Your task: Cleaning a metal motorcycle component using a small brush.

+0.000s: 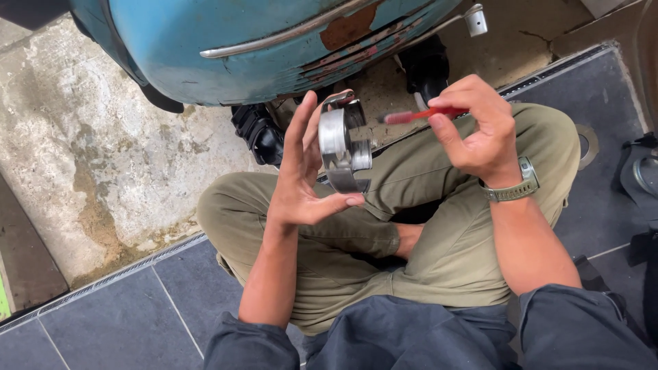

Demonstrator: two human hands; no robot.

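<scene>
My left hand [303, 171] holds a round silver metal part [343, 140], drum-shaped with a shiny rim, gripped between fingers and thumb above my crossed legs. To its right, my right hand [480, 127] is closed on a tool with a red handle [421, 115]. The tool's tip points left at the middle of the metal part. A watch with a grey-green strap [515, 186] sits on my right wrist. I sit cross-legged in olive trousers [439, 226].
A blue scooter body [260, 41] with rust patches and a chrome strip stands just ahead on stained concrete [103, 157]. Black shoes [260, 133] rest under it. Dark grey floor tiles [123, 315] lie around me. A metal ring [586, 145] lies at right.
</scene>
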